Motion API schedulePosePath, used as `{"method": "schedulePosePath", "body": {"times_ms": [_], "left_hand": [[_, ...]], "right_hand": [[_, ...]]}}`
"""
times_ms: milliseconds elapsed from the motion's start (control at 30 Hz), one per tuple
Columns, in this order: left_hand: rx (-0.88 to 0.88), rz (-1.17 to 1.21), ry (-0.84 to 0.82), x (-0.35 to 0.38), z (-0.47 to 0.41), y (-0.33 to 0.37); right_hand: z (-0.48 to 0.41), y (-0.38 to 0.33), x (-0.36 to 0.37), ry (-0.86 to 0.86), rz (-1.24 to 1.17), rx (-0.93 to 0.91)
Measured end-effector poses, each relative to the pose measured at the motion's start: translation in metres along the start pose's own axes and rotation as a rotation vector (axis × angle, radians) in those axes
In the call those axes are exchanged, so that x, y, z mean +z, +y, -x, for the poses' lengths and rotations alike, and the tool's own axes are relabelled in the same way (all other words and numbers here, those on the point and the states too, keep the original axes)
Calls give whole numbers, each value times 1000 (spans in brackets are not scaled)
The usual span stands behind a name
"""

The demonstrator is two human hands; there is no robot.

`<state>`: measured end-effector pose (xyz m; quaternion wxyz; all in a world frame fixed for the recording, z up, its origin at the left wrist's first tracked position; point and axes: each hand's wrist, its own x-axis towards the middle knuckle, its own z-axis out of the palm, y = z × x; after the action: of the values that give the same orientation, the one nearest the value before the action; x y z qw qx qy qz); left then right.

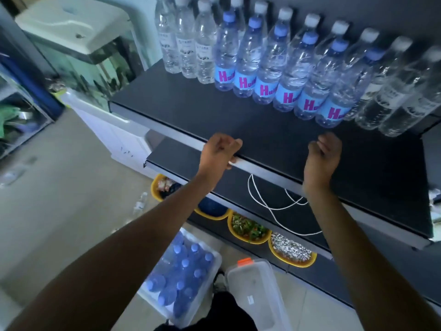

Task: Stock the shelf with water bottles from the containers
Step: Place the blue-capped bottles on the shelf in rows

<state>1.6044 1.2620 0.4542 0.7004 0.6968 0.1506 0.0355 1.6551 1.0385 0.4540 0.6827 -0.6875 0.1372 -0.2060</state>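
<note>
A dark shelf [191, 108] carries a back row of white-capped water bottles [204, 44] and a front row of blue-capped bottles with blue labels [266, 65]. My left hand [219, 152] and my right hand [322, 156] hover over the shelf's front edge with fingers curled, and neither holds anything. On the floor below, a clear plastic container [210, 280] holds several blue-capped bottles [181, 275]. Beside it stands a second clear container [257, 295] with an orange latch and no bottles visible in it.
A lower shelf [181, 151] holds a white cord [269, 206]. Yellow bowls [248, 240] of small items line the bottom level. One loose bottle [140, 203] lies on the tiled floor. A white cabinet [114, 134] and a fish tank [95, 65] stand at left.
</note>
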Motion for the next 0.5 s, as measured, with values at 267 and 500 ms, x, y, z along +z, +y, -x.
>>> {"method": "schedulePosePath", "body": {"times_ms": [267, 500], "left_hand": [[-92, -48, 344, -183, 83, -84], [-310, -245, 529, -266, 150, -251]], "right_hand": [[198, 33, 43, -573, 88, -65], [302, 177, 49, -869, 478, 23]]}}
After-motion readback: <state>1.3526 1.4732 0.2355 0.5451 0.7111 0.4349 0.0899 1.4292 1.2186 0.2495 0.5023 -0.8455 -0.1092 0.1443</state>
